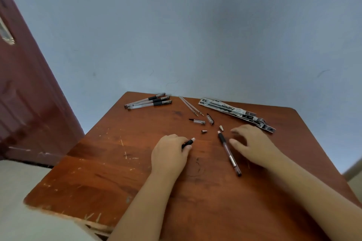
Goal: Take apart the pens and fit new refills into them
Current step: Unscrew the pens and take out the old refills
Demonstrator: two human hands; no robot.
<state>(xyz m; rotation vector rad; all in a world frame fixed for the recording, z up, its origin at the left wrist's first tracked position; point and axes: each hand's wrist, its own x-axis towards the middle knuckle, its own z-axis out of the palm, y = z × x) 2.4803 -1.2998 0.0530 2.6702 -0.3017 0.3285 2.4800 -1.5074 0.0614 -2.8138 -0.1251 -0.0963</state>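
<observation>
Refill packets (237,112) are lying at the bench's (109,172) far right edge, contents unclear. The left hand (170,154) is gripping a black-gripped pen (187,143); the right hand (249,144) is hovering, fingers spread, beside another pen (229,152), with loose caps and tips between

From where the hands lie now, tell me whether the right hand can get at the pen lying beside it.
Probably yes. The right hand hovers open just right of the pen on the table, with nothing between them. Its fingers hold nothing.
</observation>
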